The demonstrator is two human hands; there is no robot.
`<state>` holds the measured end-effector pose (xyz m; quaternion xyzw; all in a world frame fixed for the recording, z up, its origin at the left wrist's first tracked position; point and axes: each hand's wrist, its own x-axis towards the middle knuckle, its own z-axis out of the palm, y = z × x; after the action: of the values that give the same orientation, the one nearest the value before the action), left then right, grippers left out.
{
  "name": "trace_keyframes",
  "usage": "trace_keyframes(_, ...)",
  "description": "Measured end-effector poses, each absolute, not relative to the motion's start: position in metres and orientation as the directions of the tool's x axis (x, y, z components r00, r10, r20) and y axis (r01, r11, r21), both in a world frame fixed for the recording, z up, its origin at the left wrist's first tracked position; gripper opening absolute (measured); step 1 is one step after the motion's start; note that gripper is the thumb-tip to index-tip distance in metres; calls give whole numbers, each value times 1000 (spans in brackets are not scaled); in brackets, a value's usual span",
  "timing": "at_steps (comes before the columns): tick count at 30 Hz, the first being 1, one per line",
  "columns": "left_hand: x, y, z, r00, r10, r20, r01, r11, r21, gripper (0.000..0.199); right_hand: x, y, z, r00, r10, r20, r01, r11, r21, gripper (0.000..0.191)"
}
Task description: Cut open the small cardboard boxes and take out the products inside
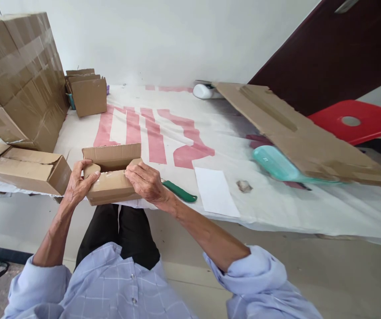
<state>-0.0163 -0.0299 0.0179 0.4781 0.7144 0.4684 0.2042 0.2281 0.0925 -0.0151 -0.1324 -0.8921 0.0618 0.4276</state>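
So there's a small, open brown cardboard box (112, 188) right at the front edge of the table, and both hands are on it: the left hand (81, 180) pinches its left end with the thumb over a side flap, while the right hand (146, 180) grips the right end, fingers curled over the top corner. The long back flap stands straight up behind them. Space is pretty tight on the left, tbh: a long, taped brown carton (25, 167) sits just beside the left wrist (can't tell if they touch), and behind that a big stack of taped brown boxes (20, 75) blocks that whole corner. Near the wall there's another open brown box (90, 98) with its flaps up. On the other side, a green-handled tool (181, 192) pokes out from behind the right wrist, which hides its far end, then comes a blank-looking white sheet of paper (216, 191) and a small greyish lump (244, 186). Further right, a large flat cardboard sheet (296, 133) slants across the table, partly covering a teal plastic item (272, 160), with a red plastic seat (353, 128) beyond it. Everything's on a wrinkled white cloth (173, 98) with faded red markings.
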Motion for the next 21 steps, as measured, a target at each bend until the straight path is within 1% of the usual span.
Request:
trace_keyframes(5,-16,-29,17,-450,881,146,486,104,868,64,236,83,-22,-546,300,782,173,954,-246,28)
trace_keyframes(7,-17,-28,17,-456,878,141,492,117,863,65,238,79,-23,-497,317,808,134,948,-289,25)
trace_keyframes(10,-19,-27,20,-448,883,136,505,124,854,65,238,70,-21,-405,435,804,99,895,-435,23)
trace_keyframes(13,-20,-28,27,-428,894,134,514,119,849,67,236,56,-12,-293,609,737,85,784,-614,24)
trace_keyframes(15,-21,-29,32,-437,888,146,527,121,841,68,236,48,-6,-217,706,674,17,693,-721,28)
trace_keyframes(16,-23,-29,35,-437,887,152,551,131,824,66,237,47,-3,-185,749,636,-28,643,-765,30)
trace_keyframes(18,-28,-23,37,-518,843,145,587,227,777,64,244,53,-1,-114,806,580,-72,576,-814,34)
trace_keyframes(19,-30,-19,38,-542,833,111,584,278,763,64,253,60,-1,-79,827,557,-42,555,-831,35)
trace_keyframes(21,-31,-12,40,-574,816,62,568,342,749,66,281,77,-3,-6,855,518,103,516,-850,37)
